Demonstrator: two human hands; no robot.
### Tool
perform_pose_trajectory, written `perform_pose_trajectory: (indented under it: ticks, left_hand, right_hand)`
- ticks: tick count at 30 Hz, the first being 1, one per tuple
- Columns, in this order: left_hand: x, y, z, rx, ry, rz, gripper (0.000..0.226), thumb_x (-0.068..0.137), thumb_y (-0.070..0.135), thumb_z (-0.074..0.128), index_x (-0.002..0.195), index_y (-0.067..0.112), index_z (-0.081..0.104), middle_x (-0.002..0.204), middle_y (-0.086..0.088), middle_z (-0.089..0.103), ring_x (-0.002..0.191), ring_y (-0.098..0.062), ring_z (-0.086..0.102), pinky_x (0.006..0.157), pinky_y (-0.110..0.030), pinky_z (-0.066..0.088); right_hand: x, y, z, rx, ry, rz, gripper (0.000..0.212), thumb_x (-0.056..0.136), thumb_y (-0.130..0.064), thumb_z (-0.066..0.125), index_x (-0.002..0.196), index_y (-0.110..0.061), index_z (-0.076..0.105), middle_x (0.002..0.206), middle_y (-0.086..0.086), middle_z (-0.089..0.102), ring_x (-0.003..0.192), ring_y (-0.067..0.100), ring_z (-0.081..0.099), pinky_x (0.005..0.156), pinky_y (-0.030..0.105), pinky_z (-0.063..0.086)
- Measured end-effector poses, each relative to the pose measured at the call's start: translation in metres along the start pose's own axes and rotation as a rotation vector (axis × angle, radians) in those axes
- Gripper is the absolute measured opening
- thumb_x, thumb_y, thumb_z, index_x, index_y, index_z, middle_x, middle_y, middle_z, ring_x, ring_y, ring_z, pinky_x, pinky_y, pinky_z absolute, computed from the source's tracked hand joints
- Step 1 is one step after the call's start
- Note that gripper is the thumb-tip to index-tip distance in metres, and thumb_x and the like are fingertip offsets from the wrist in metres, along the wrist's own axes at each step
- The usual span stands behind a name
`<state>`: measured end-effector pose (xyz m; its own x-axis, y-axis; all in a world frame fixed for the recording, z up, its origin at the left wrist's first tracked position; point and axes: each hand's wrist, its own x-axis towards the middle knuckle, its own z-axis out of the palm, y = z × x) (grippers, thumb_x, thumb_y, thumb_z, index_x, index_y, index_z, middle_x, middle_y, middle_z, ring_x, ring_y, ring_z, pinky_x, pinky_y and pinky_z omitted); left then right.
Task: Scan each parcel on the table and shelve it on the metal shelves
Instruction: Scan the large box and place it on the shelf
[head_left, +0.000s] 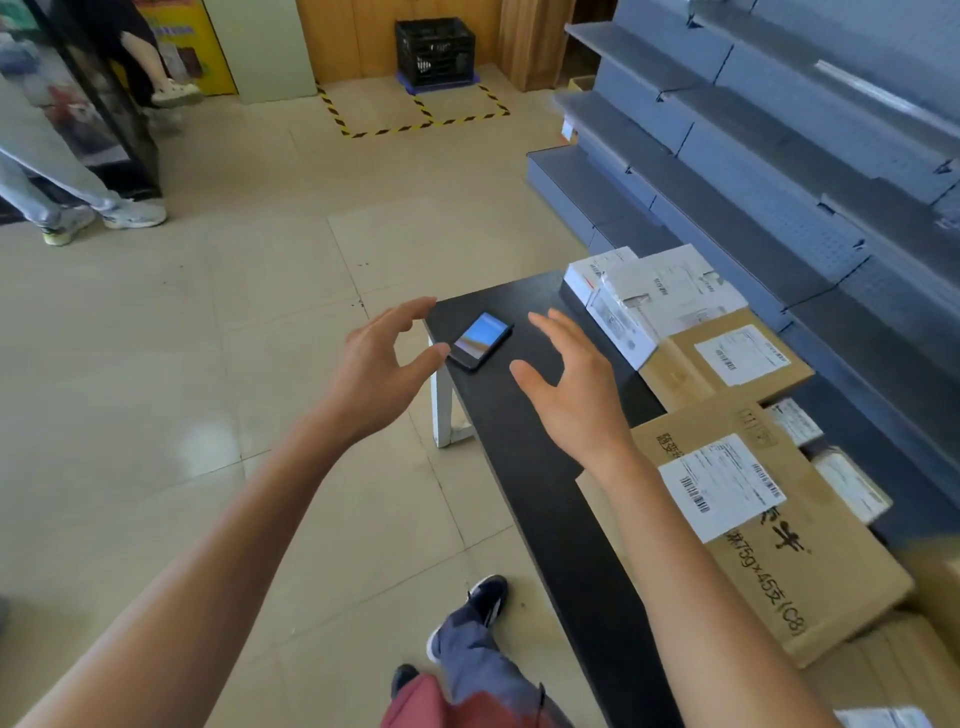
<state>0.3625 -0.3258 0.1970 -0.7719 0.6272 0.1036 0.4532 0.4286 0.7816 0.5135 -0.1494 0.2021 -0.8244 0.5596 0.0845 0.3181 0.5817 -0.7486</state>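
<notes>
I see the parcels crowded along the right side of the black desk (545, 499): a large brown carton (810, 551) with a white label nearest me, a flatter brown box (727, 358) beyond it, and white boxes (649, 296) stacked at the far end. Smaller labelled packets (841, 483) lie between the cartons and the grey metal shelves (779, 171), which rise in steps on the right.

A phone (480, 340) lies screen up near the desk's far left corner. My left hand (379, 374) hovers at that corner, its grip wide, thumb and fingers curved apart and holding nothing, with the thumb tip just beside the phone. My right hand (571, 395) hangs over the desk on the phone's other side, fingers spread, its grip also wide and holding nothing.

On the tiled floor beyond, hazard tape marks out squares before a black crate (434, 52). Two people's legs show at the upper left.
</notes>
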Motion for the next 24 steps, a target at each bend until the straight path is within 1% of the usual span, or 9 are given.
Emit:
perform_pose_trajectory:
  ticks: [4, 8, 11, 14, 17, 20, 24]
  left_hand:
    - [0.052, -0.006, 0.014, 0.040, -0.070, -0.003, 0.052, 0.097, 0.041, 0.065, 0.146, 0.037, 0.050, 0.141, 0.017, 0.057, 0.128, -0.006, 0.052, 0.107, -0.046, 0.048]
    - [0.101, -0.007, 0.032, 0.047, -0.120, -0.011, 0.051, 0.097, 0.038, 0.065, 0.146, 0.037, 0.051, 0.141, 0.016, 0.057, 0.131, -0.007, 0.051, 0.109, -0.045, 0.047]
    - [0.128, -0.011, 0.047, 0.033, -0.144, -0.002, 0.051, 0.096, 0.034, 0.067, 0.145, 0.033, 0.053, 0.140, 0.015, 0.058, 0.128, -0.003, 0.053, 0.107, -0.041, 0.048]
    - [0.152, -0.017, 0.061, 0.034, -0.202, -0.007, 0.051, 0.097, 0.034, 0.066, 0.146, 0.033, 0.052, 0.140, 0.016, 0.058, 0.127, -0.002, 0.052, 0.106, -0.038, 0.049]
    - [0.177, -0.027, 0.074, 0.025, -0.265, -0.017, 0.052, 0.097, 0.034, 0.066, 0.147, 0.033, 0.051, 0.140, 0.015, 0.058, 0.128, -0.004, 0.052, 0.106, -0.039, 0.048]
    - [0.203, -0.039, 0.087, 0.005, -0.330, 0.000, 0.053, 0.096, 0.031, 0.066, 0.147, 0.032, 0.051, 0.140, 0.015, 0.059, 0.128, -0.002, 0.051, 0.107, -0.038, 0.048]
    - [0.238, -0.066, 0.095, 0.006, -0.443, 0.007, 0.052, 0.097, 0.034, 0.065, 0.147, 0.036, 0.050, 0.143, 0.015, 0.057, 0.132, -0.005, 0.051, 0.106, -0.041, 0.050]
  right_hand:
    - [0.046, 0.022, 0.002, 0.041, 0.013, 0.049, 0.057, 0.098, -0.032, 0.066, 0.151, -0.030, 0.046, 0.163, -0.006, 0.033, 0.150, 0.011, 0.027, 0.117, 0.031, 0.030]
    - [0.085, 0.044, 0.002, 0.077, 0.037, 0.102, 0.056, 0.098, -0.031, 0.066, 0.150, -0.030, 0.046, 0.163, -0.006, 0.034, 0.150, 0.010, 0.027, 0.120, 0.035, 0.031]
    - [0.107, 0.058, 0.002, 0.074, 0.032, 0.145, 0.057, 0.098, -0.032, 0.066, 0.151, -0.032, 0.045, 0.163, -0.007, 0.033, 0.150, 0.009, 0.027, 0.119, 0.036, 0.034]
    - [0.122, 0.072, 0.001, 0.064, 0.055, 0.194, 0.057, 0.097, -0.033, 0.067, 0.150, -0.034, 0.045, 0.162, -0.009, 0.035, 0.149, 0.008, 0.029, 0.117, 0.036, 0.037]
    - [0.136, 0.085, 0.004, 0.055, 0.099, 0.263, 0.057, 0.096, -0.033, 0.070, 0.149, -0.032, 0.048, 0.159, -0.010, 0.040, 0.147, 0.007, 0.032, 0.117, 0.038, 0.040]
    - [0.151, 0.096, 0.012, 0.040, 0.130, 0.320, 0.058, 0.095, -0.033, 0.071, 0.148, -0.032, 0.049, 0.158, -0.010, 0.041, 0.146, 0.007, 0.034, 0.116, 0.039, 0.041]
    - [0.170, 0.100, 0.031, 0.008, 0.151, 0.433, 0.059, 0.094, -0.032, 0.073, 0.148, -0.031, 0.048, 0.158, -0.008, 0.042, 0.146, 0.011, 0.036, 0.113, 0.041, 0.045]
